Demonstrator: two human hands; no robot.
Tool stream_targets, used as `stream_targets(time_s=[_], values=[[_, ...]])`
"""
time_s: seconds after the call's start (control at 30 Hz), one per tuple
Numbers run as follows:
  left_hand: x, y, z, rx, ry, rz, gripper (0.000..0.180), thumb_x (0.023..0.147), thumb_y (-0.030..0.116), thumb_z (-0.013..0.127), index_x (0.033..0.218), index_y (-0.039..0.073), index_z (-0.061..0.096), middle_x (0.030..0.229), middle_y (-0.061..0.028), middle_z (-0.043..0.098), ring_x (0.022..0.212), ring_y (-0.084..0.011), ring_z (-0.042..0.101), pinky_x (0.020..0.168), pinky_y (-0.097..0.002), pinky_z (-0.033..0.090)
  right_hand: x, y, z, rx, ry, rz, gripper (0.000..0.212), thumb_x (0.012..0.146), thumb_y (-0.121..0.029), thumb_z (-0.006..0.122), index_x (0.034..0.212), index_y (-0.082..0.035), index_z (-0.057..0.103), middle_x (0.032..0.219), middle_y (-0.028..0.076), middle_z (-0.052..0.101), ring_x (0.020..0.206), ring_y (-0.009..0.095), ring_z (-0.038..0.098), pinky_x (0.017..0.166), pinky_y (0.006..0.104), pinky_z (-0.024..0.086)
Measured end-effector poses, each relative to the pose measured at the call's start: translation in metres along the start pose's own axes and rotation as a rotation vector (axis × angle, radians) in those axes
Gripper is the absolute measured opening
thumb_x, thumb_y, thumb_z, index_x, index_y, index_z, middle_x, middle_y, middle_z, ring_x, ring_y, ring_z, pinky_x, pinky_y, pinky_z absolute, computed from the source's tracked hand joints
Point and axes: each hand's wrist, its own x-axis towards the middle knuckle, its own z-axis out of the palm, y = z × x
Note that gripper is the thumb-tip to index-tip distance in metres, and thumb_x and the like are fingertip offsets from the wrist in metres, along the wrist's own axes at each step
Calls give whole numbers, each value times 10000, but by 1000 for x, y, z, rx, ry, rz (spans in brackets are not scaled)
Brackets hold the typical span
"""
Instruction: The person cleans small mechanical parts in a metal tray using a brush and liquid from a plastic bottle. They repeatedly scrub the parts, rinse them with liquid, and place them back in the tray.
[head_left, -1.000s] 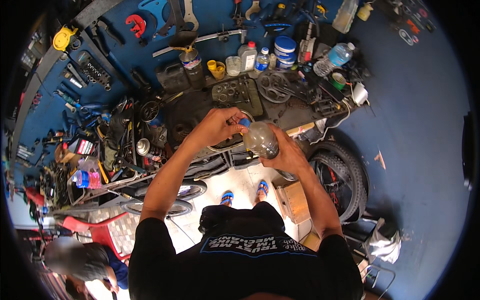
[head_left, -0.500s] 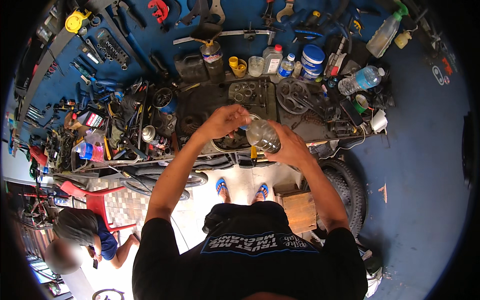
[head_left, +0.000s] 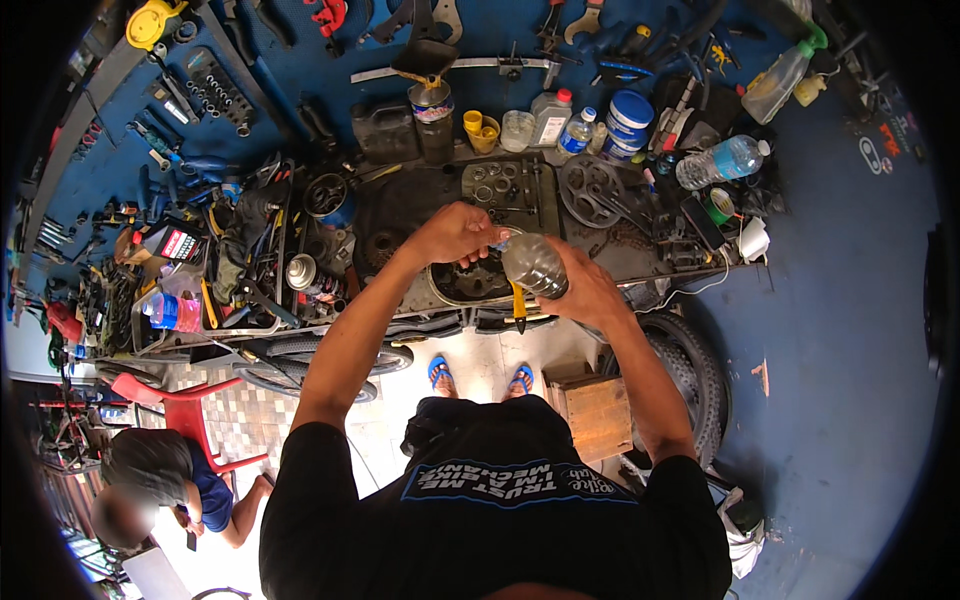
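Observation:
A clear plastic bottle (head_left: 534,267) is tilted over the workbench, its neck toward my left hand. My right hand (head_left: 587,290) is closed round the bottle's body. The fingers of my left hand (head_left: 458,237) are pinched at the bottle's mouth, on a small blue cap (head_left: 501,240); whether the cap is still on the neck I cannot tell. Below the hands sits an oval pan (head_left: 437,290) with dark parts in it, partly hidden by the left hand. A yellow-handled brush (head_left: 519,308) rests at the pan's right edge.
Behind the pan lies a tray of small metal rings (head_left: 492,186). A crankset (head_left: 590,190) and a blue-labelled bottle (head_left: 722,163) are to the right; a spray can (head_left: 301,271) stands left. Tyres (head_left: 690,375) and a wooden box (head_left: 594,418) are below. Someone crouches by a red chair (head_left: 187,415).
The bottle and both hands have shifted slightly to the right within the view. My left fingers are still at the blue cap, and my right hand keeps its grip.

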Motion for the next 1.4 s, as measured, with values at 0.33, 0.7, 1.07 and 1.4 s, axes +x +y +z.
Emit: stream_targets(time_s=[0.33,0.7,1.07,1.4], values=[[-7,-29,-20,-168,293,-50,486,998,485,759,973,0,724,748,-35,686,609,-84,610,503,-266,491,9,3,-2,-37,-15,68,1075,693,-319,895,1629,-252,371,1500,257,564,1326,465,605,1103,505,504],[-49,-81,-8,-28,422,-150,498,955,464,783,975,-31,744,778,-92,748,717,-160,688,727,-345,540,20,19,-3,-201,-34,65,1089,663,-277,903,1618,-244,381,1323,274,635,1210,502,652,1055,541,525],[-58,-107,7,14,450,-148,477,947,455,793,978,-20,757,771,-118,749,736,-197,731,712,-360,558,29,25,-4,-296,-105,138,1136,656,-302,935,1631,-213,358,1425,274,607,1258,490,643,1097,554,519],[-58,-138,16,92,508,-125,498,954,451,801,993,-42,749,762,-115,763,717,-155,719,696,-332,551,33,17,-9,-343,-142,133,1091,692,-311,945,1616,-217,373,1390,267,622,1242,488,649,1080,535,526]])
